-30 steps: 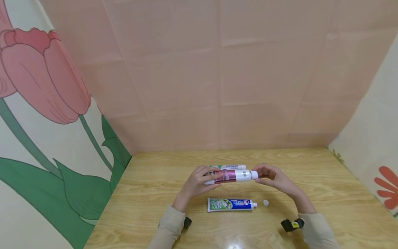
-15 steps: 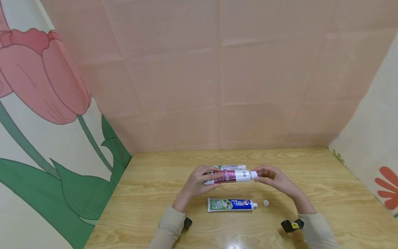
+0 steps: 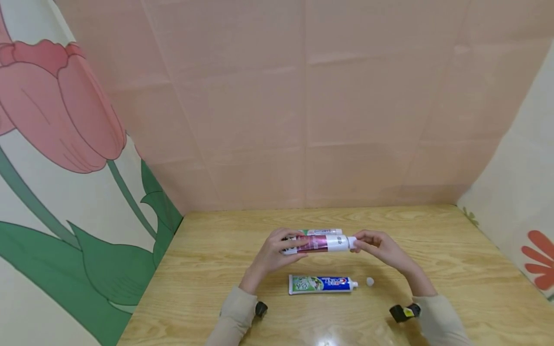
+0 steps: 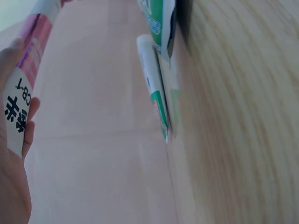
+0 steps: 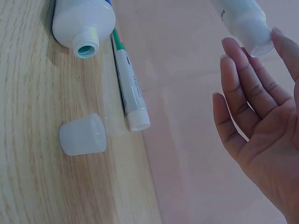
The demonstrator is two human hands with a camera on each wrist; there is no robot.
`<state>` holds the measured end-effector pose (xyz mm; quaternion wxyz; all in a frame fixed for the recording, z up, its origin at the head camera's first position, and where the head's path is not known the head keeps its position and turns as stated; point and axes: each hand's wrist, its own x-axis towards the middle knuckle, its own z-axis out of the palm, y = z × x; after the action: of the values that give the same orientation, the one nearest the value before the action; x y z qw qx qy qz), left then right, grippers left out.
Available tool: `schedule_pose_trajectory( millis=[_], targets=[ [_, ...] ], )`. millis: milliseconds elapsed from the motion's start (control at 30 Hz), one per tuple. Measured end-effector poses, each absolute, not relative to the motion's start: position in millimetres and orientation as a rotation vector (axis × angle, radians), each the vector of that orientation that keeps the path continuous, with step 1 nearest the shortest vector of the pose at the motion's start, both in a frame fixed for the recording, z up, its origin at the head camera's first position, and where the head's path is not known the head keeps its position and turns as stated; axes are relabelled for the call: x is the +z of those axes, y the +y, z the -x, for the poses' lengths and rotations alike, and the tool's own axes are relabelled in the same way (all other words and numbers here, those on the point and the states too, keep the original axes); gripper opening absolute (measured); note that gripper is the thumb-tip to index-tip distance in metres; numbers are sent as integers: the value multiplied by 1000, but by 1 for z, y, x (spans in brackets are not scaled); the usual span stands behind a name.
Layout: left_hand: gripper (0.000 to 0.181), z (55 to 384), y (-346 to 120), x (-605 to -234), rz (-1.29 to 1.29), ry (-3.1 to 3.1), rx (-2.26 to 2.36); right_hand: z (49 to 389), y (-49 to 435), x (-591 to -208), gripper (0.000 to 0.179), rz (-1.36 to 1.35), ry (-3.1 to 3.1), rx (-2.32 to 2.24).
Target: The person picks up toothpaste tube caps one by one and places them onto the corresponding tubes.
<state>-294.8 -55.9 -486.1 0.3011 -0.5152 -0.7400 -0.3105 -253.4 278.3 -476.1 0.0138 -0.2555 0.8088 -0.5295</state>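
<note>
above the table (image 3: 195, 269), left hand (image 3: 272, 252) grips pink-and-white toothpaste tube (image 3: 318, 243); right hand (image 3: 383, 246) pinches white cap (image 3: 352, 242), seemingly lightly, so it may slip.

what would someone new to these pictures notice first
Probably the huge pink tulip on the left wall. Next, the pink-and-white tube raised over the table, its body in the left hand, its white cap pinched by the right hand. Nearer the person, a blue-and-green tube lies uncapped, a loose cap just right of its nozzle.
</note>
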Motion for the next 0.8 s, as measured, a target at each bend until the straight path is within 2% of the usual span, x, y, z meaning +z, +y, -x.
schedule_pose_trajectory(
  millis=[167, 433, 800],
  targets=[
    [39, 294, -56, -482, 1356, -1969, -846, 254, 278, -475, 23, 839, 2544, -1621],
    [40, 294, -54, -477, 1337, -1981, -897, 252, 279, -463, 57, 962, 2592, -1564],
    [38, 294, -51, -477, 1359, -1999, -1012, 250, 282, -462, 33, 973, 2594, -1634]
  ],
)
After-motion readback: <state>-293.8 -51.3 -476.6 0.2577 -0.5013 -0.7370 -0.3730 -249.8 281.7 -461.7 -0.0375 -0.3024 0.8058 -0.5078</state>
